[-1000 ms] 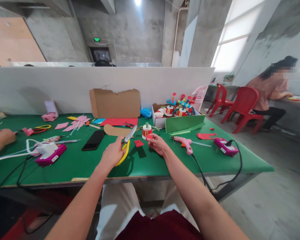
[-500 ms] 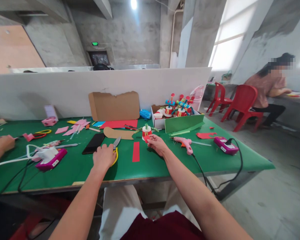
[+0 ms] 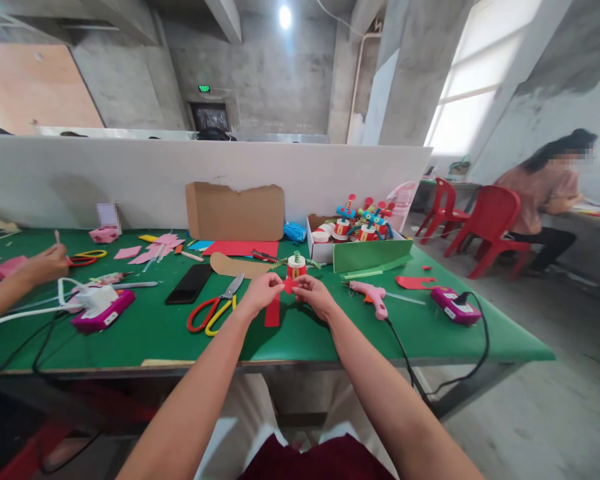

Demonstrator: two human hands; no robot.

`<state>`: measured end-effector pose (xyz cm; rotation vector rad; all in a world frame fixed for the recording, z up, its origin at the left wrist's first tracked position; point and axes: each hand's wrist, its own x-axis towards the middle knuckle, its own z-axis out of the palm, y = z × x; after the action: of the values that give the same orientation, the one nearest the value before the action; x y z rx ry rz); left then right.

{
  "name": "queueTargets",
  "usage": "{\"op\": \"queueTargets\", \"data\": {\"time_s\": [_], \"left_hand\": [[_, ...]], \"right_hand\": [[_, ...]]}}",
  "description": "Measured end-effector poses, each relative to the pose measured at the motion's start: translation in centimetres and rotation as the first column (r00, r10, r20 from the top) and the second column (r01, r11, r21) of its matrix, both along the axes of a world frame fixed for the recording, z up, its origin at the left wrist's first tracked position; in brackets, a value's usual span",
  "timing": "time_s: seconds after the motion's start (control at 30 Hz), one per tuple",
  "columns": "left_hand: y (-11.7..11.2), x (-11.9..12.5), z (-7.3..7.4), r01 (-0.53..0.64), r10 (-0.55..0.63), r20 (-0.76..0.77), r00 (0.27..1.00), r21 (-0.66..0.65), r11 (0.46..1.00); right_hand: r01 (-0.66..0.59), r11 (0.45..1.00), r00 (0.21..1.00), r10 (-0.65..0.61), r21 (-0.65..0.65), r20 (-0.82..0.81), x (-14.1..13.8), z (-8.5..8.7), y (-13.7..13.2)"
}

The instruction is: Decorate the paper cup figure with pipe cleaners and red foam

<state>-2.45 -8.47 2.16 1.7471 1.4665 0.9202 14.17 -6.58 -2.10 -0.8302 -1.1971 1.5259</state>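
Between my two hands is a small piece of red paper (image 3: pixel 289 286), pinched from both sides. My left hand (image 3: pixel 263 293) grips its left edge, and my right hand (image 3: pixel 314 295) its right edge. Just behind them stands a red-and-white paper cup figure (image 3: pixel 297 265) with green coiled strips at its sides and top. A red paper strip (image 3: pixel 273 312) lies on the table, partly under my left hand. To the left rest scissors (image 3: pixel 219 308) with one red and one yellow handle, touched by neither hand.
A pink glue gun (image 3: pixel 373 297) and a purple power socket (image 3: pixel 455 305) lie to the right, with cords. Behind stands a box (image 3: pixel 321 252) of finished cup figures. A black phone (image 3: pixel 189 284) and another person's hand (image 3: pixel 50 262) are to the left.
My left hand has let go of the scissors, leaving them on the table, and moved right to the red paper piece. My right hand still holds that piece.
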Motion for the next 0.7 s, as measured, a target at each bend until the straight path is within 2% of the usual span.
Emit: {"op": "queueTargets", "data": {"time_s": [0.1,0.2,0.3,0.37,0.43,0.53,0.6,0.7], "left_hand": [[-0.2,-0.4,-0.2,-0.045,0.053,0.101,0.994,-0.076,0.996],[-0.3,-0.4,-0.3,-0.017,0.026,0.082,0.996,-0.112,0.994],[-0.3,-0.3,-0.2,0.042,-0.046,-0.03,0.999,-0.102,0.994],[-0.5,-0.4,0.1,0.058,-0.069,-0.193,0.979,-0.065,0.996],[-1.0,-0.5,0.4,0.04,-0.045,-0.43,0.902,-0.019,0.999],[-2.4,-0.2,0.8,0.013,-0.001,-0.721,0.693,0.011,1.0],[-3.4,0.7,0.9,-0.003,0.006,-0.795,0.606,0.006,1.0],[-4.3,2.1,1.1,-0.021,0.015,-0.825,0.566,0.004,1.0]], "right_hand": [[0.081,0.996,0.995,-0.084,-0.044,-0.06,0.1,0.3,0.1],[0.036,0.996,0.996,-0.042,-0.078,-0.083,0.0,0.5,-0.1],[-0.056,0.997,0.998,0.056,-0.052,-0.013,-0.1,0.4,-0.3],[-0.05,0.998,0.999,0.051,-0.035,0.004,0.0,0.2,-0.3],[-0.012,0.999,0.999,0.01,-0.045,-0.035,0.1,0.1,-0.1],[0.054,0.992,0.989,-0.069,-0.113,-0.13,0.4,0.0,0.3],[0.074,0.983,0.981,-0.102,-0.165,-0.165,0.5,0.1,0.5],[0.073,0.979,0.98,-0.106,-0.191,-0.17,0.6,0.1,0.5]]}}
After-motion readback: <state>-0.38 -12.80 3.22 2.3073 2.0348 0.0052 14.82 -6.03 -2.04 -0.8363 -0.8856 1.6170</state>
